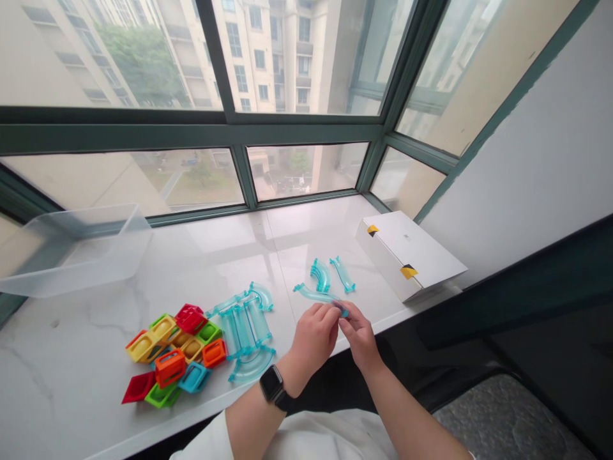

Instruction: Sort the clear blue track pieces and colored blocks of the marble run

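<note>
Both my hands meet at the near edge of the white marbled ledge. A curved, see-through turquoise marble-run track piece [313, 294] lies between them, its far end pointing away to the left. My left hand [313, 332], with a black watch [272, 383] on the wrist, is closed on it. My right hand [360, 337] pinches its near end with thumb and fingers. Just beyond are a short curved track [320, 275] and a narrow straight track [342, 275]. More turquoise tracks [246, 329] lie grouped to the left of my hands.
Colourful plastic blocks [170, 367] in red, yellow, green, orange and blue lie piled at left. Behind them stands a clear plastic bin [115, 255]. A white box [416, 246] with yellow-black tabs sits at right. Windows [306, 134] border the ledge [71, 358].
</note>
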Demonstrator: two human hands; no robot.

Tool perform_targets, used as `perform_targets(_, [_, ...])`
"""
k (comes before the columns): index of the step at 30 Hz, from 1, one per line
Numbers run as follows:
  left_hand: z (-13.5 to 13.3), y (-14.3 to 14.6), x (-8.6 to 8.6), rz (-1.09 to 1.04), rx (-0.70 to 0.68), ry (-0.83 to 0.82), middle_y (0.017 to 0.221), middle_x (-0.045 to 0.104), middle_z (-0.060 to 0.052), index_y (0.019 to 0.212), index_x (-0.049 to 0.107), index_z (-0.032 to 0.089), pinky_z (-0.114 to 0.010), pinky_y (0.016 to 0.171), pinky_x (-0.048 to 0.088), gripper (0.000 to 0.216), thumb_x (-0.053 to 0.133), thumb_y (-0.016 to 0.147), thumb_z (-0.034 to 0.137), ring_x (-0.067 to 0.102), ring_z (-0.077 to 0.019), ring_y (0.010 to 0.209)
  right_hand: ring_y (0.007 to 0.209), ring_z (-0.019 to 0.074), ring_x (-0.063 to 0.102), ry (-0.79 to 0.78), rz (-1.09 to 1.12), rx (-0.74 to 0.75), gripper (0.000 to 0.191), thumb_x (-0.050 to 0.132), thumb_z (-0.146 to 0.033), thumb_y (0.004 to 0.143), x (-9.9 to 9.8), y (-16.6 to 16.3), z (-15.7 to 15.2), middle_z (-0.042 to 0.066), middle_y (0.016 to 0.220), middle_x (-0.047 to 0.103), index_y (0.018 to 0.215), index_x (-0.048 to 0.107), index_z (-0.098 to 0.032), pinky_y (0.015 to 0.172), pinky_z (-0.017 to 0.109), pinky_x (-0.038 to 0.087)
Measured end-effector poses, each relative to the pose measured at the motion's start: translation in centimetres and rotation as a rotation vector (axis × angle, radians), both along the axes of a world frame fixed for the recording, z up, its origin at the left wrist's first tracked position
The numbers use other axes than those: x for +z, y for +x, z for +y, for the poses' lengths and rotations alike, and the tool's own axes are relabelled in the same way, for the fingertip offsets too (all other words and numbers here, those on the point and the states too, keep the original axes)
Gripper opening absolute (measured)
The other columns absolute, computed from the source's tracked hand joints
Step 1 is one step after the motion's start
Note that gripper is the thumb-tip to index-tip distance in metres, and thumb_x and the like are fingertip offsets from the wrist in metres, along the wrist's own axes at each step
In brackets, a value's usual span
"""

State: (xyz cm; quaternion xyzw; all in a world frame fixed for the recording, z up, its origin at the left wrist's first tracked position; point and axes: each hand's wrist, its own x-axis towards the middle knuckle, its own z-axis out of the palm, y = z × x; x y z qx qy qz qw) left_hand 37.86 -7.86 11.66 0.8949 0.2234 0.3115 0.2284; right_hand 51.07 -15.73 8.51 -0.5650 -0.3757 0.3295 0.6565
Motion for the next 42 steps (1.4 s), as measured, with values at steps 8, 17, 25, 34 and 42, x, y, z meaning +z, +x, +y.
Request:
perform_targets(8, [0.3, -1.7, -4.7, 0.082, 0.027, -0.171, 0.116, 0.069, -0.01, 0.126, 0.06, 0.025, -0.044, 0.093, 0.057, 0.029, 0.05, 0.1, 0.018, 0.065, -0.0255, 0.106, 0.126, 0.0311, 0.063, -0.006, -0.024, -0.184, 0.043, 0.074, -0.043, 0.09, -1.6, 2.9, 0.8, 0.01, 0.136, 0.069, 0.13, 0.072, -0.027, 0.113, 0.054, 0.046])
perform_targets(17, [1.4, -3.0, -9.9, 0.182, 0.078, -0.092, 0.117, 0.065, -0.011, 0.114, 0.065, 0.023, -0.049, 0.102, 0.052, 0.024, 0.052, 0.097, 0.013, 0.06, -0.027, 0.111, 0.123, 0.0291, 0.064, -0.13, -0.378, -0.419, 0.066, 0.073, -0.044, 0.086, -5.3, 9.5, 4.8, 0.015, 0.139, 0.068, 0.146, 0.057, -0.022, 0.105, 0.05, 0.05])
perform_targets(25, [1.5, -3.0, -9.6, 0.181, 0.086, -0.106, 0.114, 0.064, -0.009, 0.106, 0.066, 0.023, -0.046, 0.101, 0.052, 0.024, 0.052, 0.094, 0.008, 0.06, -0.0259, 0.11, 0.119, 0.0288, 0.062, -0.095, -0.613, -0.475, 0.052, 0.069, -0.042, 0.089, -10.0, 10.5, 7.1, 0.014, 0.125, 0.068, 0.137, 0.066, -0.021, 0.103, 0.049, 0.053])
perform_targets(34, [1.6, -3.0, -9.3, 0.195, 0.076, -0.114, 0.115, 0.064, -0.009, 0.107, 0.066, 0.024, -0.046, 0.1, 0.052, 0.026, 0.053, 0.091, 0.007, 0.06, -0.0267, 0.11, 0.11, 0.0284, 0.061, -0.113, -0.714, -0.495, 0.05, 0.067, -0.045, 0.092, -10.8, 10.4, 7.4, 0.011, 0.112, 0.06, 0.135, 0.068, -0.022, 0.104, 0.049, 0.053])
perform_targets(42, [1.5, -3.0, -9.4, 0.187, 0.083, -0.11, 0.115, 0.064, -0.008, 0.107, 0.065, 0.024, -0.045, 0.101, 0.052, 0.026, 0.054, 0.09, 0.006, 0.059, -0.0259, 0.111, 0.11, 0.0297, 0.061, -0.148, -0.735, -0.51, 0.048, 0.067, -0.04, 0.088, -11.2, 10.4, 7.7, 0.013, 0.113, 0.06, 0.131, 0.067, -0.02, 0.102, 0.049, 0.053])
